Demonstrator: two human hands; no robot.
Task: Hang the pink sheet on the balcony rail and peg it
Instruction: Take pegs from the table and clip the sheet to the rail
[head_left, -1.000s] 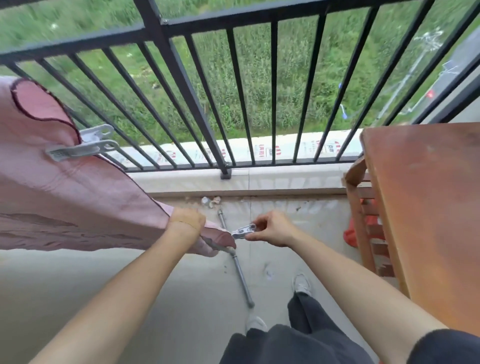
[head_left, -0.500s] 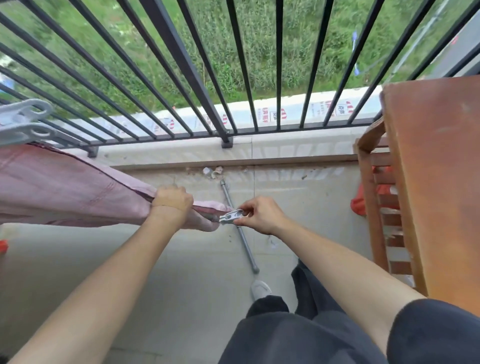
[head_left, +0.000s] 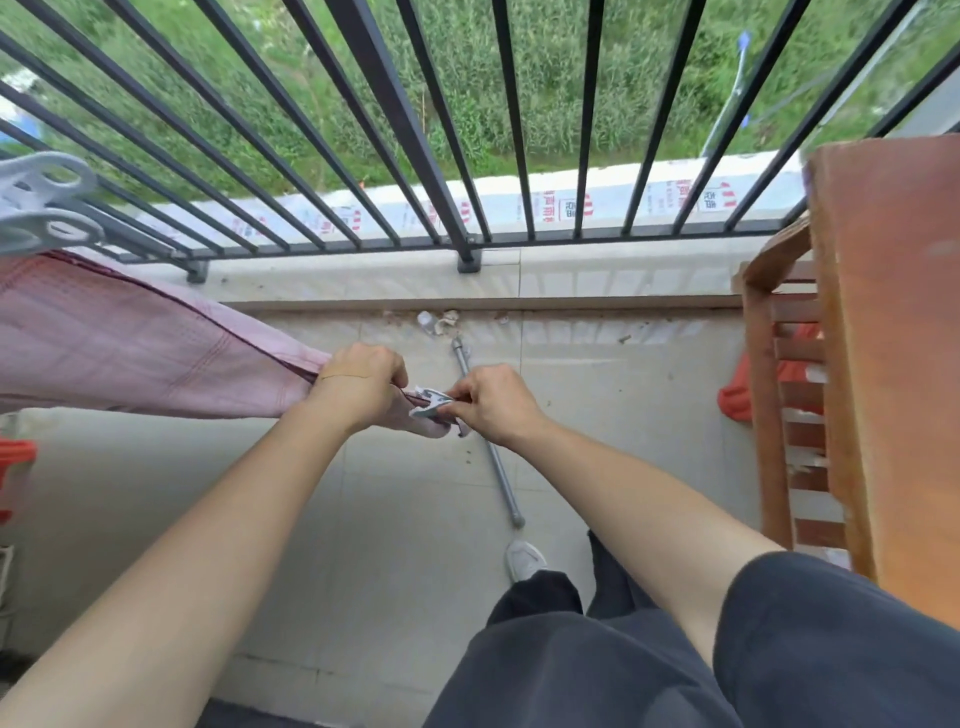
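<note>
Sheet (head_left: 130, 358), pink with dark hem, stretched taut, corner bunched.

A reddish-brown wooden slatted stand (head_left: 883, 338) stands on the right of the pale tiled floor (head_left: 405, 519). An orange-red crumpled cloth (head_left: 735, 400) lies at its left leg. A thin grey metal rod (head_left: 497, 467) lies well left of the stand, with pale scraps (head_left: 439, 321) further left.

1. The pale tiled floor (head_left: 395, 519) carries a grey metal rod (head_left: 493, 457), which lies flat and slants away from the person.
2. At the rod's far end, small scraps of debris (head_left: 439, 321) lie against the raised kerb (head_left: 597, 280), on which the balcony rail (head_left: 571, 240) stands.
3. Just past the rod's near end is a white shoe (head_left: 524, 558).
4. Well right of the rod stands a wooden rack (head_left: 763, 415), with a red bundle (head_left: 733, 400) beside its leg.
</note>
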